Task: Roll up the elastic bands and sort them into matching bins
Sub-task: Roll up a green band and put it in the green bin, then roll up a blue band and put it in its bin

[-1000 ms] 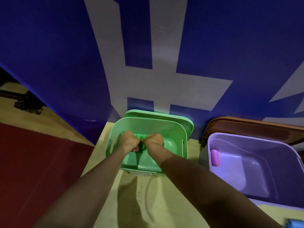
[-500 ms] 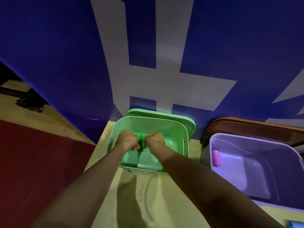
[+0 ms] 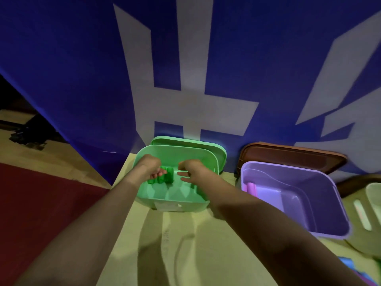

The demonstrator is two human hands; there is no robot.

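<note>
Wooden table [image 3: 185, 250] — green bin [image 3: 193, 201] holds tight green rolls [image 3: 167, 175]; left hand [image 3: 150, 167], right hand [image 3: 194, 169] slack, empty.

Smooth plastic green bin [image 3: 175, 154], wooden table [image 3: 195, 254]

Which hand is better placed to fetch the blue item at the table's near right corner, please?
Right, probably: the right hand is open, empty and nearer the blue item; the left hand lies farther off, fingers beside the green rolls in the green bin.

I count roughly three green rolls [image 3: 169, 175] between left hand [image 3: 150, 166] and right hand [image 3: 194, 169], one pink roll [image 3: 250, 187] right of both, three bins [image 3: 175, 155] [image 3: 309, 195] [image 3: 374, 196], two lids [image 3: 185, 141] [image 3: 288, 155].
</note>
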